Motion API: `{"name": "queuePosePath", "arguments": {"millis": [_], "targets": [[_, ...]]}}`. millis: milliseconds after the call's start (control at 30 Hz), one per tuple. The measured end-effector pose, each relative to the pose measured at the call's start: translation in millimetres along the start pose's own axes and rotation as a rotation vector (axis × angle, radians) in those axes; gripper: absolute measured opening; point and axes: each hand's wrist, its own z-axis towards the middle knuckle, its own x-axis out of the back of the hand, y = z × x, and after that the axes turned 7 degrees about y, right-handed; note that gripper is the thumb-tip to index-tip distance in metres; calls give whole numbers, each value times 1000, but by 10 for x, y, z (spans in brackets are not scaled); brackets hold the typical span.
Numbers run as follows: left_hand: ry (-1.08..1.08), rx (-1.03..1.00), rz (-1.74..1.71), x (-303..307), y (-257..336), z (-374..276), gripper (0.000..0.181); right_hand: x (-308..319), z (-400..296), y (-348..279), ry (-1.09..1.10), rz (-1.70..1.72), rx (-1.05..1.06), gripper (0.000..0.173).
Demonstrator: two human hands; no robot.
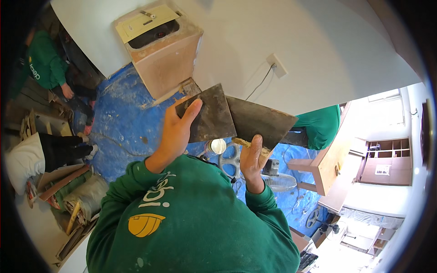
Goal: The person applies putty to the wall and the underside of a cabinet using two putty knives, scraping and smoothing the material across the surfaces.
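My left hand [179,124] grips a dark, flat rectangular piece [210,114], its thumb lying on the upper face. A second dark flat piece [259,117] is held by my right hand [252,157], with the thumb near its lower edge. The two pieces meet or overlap at the middle; which of these cannot be told for certain. Rough yellowish material [241,142] shows along the lower edge of the right piece. Their undersides and most of my fingers are hidden. Below them, on the floor, stands a bucket with whitish contents [218,146].
A wooden cabinet with a basin [167,65] stands against the wall, a loose panel [146,22] across its top. Blue sheeting [119,102] covers the floor. A fan [278,182] and a wooden table [324,170] are at right. Several people are nearby; debris lies at left.
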Motion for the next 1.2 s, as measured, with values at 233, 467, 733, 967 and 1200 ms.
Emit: {"name": "queuePosePath", "arguments": {"millis": [233,467,733,967,1200], "targets": [[117,45,-83,-34,-78,8,25,-103,38,-128,-7,116,-68,51],[23,50,9,55,-48,15,26,2,34,-227,-222,-94,-48,44],[-9,27,68,36,-103,-20,27,96,-22,-230,-323,-254,-234,42],[-35,14,67,27,-141,-46,27,95,4,-239,-267,-134,-20,59],[33,43,100,18,-223,-51,29,45,108,-328,-202,62,-275,52]]}}
